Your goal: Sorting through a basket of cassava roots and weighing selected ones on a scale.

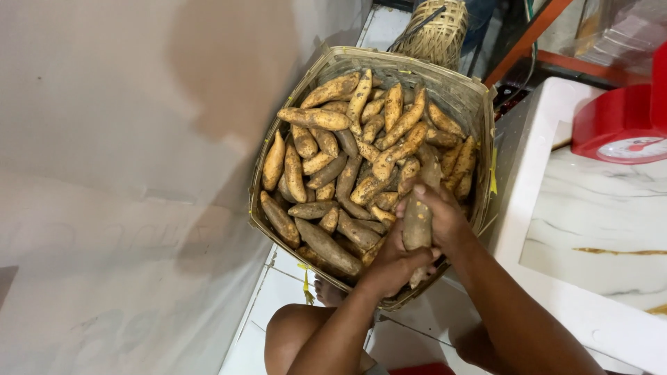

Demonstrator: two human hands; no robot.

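A woven bamboo basket (pixel 479 111) stands on the floor, heaped with several dirty orange-brown sweet potatoes (pixel 347 160). Over its near right edge, both my hands hold one long sweet potato (pixel 417 222) upright. My left hand (pixel 389 267) wraps its lower end. My right hand (pixel 439 212) closes around its upper part from the right.
A pale wall (pixel 125 173) rises close on the left of the basket. A white marble-topped counter (pixel 597 229) with a red weighing scale (pixel 622 125) stands to the right. A smaller woven basket (pixel 438 31) sits behind. My bare knee (pixel 295 333) and white floor tiles (pixel 274 292) are below.
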